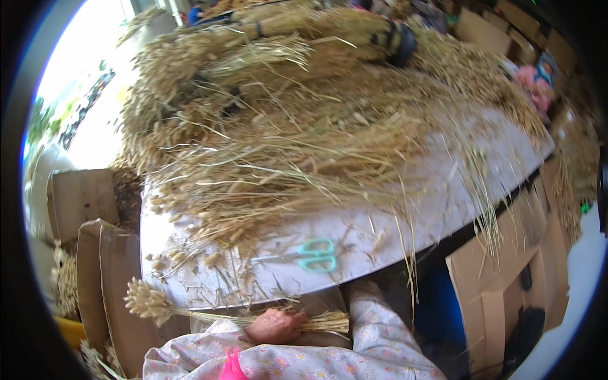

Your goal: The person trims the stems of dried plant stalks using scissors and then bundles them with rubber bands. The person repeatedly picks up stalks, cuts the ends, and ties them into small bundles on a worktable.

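Note:
My left hand (277, 327), its fingers closed, grips a bundle of dried stems (324, 322) at the lower edge of the view, low against my lap. The bundle's pale fluffy heads (144, 297) point left, and its evened stem ends point right. My right hand is not visible. Just beyond the bundle, teal-handled scissors (316, 255) lie on the white tabletop (443, 218), among scattered short bits of straw.
Loose straw (285, 164) and tied bundles (272, 47) are heaped across the table. Cardboard boxes stand at left (101, 278) and back right (478, 35); cardboard (506, 266) is beside me at right. A person in pink (533, 82) is at the far right.

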